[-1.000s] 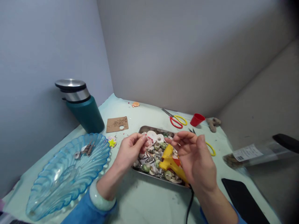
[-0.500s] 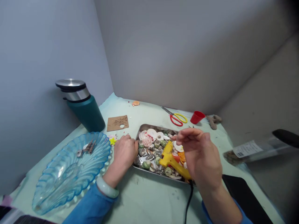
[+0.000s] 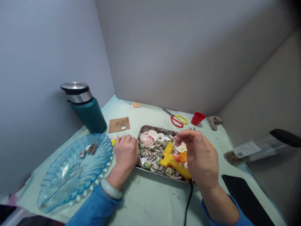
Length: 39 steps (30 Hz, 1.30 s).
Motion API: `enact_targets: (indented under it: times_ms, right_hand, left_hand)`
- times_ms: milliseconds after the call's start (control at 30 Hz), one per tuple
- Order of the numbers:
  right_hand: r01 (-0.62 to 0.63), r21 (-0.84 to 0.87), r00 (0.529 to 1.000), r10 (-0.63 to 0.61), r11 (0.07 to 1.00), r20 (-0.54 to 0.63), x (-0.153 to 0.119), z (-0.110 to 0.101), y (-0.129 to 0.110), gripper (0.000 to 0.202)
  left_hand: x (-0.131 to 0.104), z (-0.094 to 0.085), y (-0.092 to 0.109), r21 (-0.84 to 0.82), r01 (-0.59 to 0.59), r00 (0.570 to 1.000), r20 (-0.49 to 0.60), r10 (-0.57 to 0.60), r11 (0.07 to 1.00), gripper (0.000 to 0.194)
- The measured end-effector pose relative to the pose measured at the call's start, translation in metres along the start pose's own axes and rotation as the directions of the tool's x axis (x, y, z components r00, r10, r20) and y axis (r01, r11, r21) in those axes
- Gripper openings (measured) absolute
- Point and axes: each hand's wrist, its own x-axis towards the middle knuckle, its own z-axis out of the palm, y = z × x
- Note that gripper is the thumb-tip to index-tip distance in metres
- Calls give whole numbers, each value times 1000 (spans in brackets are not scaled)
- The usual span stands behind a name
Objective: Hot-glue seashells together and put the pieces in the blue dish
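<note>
A metal tray [image 3: 152,172] full of shells and small pieces lies in front of me. My left hand [image 3: 127,150] is closed at the tray's left edge, with its fingers curled round the rim. On top of the shells rests a yellow glue gun [image 3: 171,160], its black cord running toward me. My right hand [image 3: 202,157] is raised over the tray's right side, thumb and fingers apart, and I see nothing in it. It hides the tray's right end. Left of my left hand, a blue shell-shaped dish [image 3: 77,171] holds a few small brown pieces [image 3: 92,147].
Behind the dish stands a teal bottle [image 3: 90,114]. Cardboard [image 3: 115,124], scissors [image 3: 176,118], a red cup [image 3: 198,118] and a grey-brown piece [image 3: 214,122] lie farther back. At the right are a clear container [image 3: 251,150] and a black flat object [image 3: 246,197].
The view has shifted slightly. My right hand has moved a little left over the tray; my left hand stays at the tray's edge.
</note>
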Motion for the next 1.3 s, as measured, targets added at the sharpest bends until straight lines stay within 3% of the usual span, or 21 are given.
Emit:
enact_targets:
  times_ms: [133, 267, 367, 500, 700, 833, 933, 1033, 1133, 1300]
  right_hand:
    - [12, -25, 1000, -12, 1000, 23, 3, -3, -2, 33]
    - [17, -305, 984, 38, 952, 174, 7, -17, -7, 29]
    - [48, -571, 953, 134, 820, 272, 6, -32, -10, 27]
    - [68, -801, 896, 318, 594, 311, -8, -50, -4, 24]
    - [151, -914, 851, 421, 378, 314, -36, -56, 18, 19]
    - [164, -948, 851, 447, 272, 276, -44, -52, 25, 24]
    - [167, -950, 855, 441, 265, 274, -46, -49, 28, 24]
    - [201, -921, 868, 375, 333, 325, -49, -50, 31, 19]
    - [260, -888, 898, 244, 378, 367, -51, -57, 31, 20]
    - [287, -914, 928, 152, 288, 340, -51, -76, 26, 21]
  left_hand:
    - [0, -5, 2, -44, -44, 999, 5, 45, 998, 31]
    - [2, -15, -1, -72, -74, 995, 61, 78, 995, 30]
    - [6, -19, -9, -73, 61, 989, 135, -51, 995, 30]
    - [12, -10, -20, -314, 299, 902, 400, -160, 901, 22]
    - [15, 13, -30, -466, 430, 866, 455, -208, 773, 22]
    - [11, 12, -36, -606, 473, 854, 494, -164, 640, 20]
    - [5, 3, -38, -694, 473, 858, 503, -105, 543, 21]
    - [0, -3, -41, -731, 460, 869, 487, -88, 503, 23]
    - [-1, -4, -43, -715, 443, 887, 437, -148, 541, 29]
    - [2, -10, -30, -651, 348, 933, 313, -179, 674, 27]
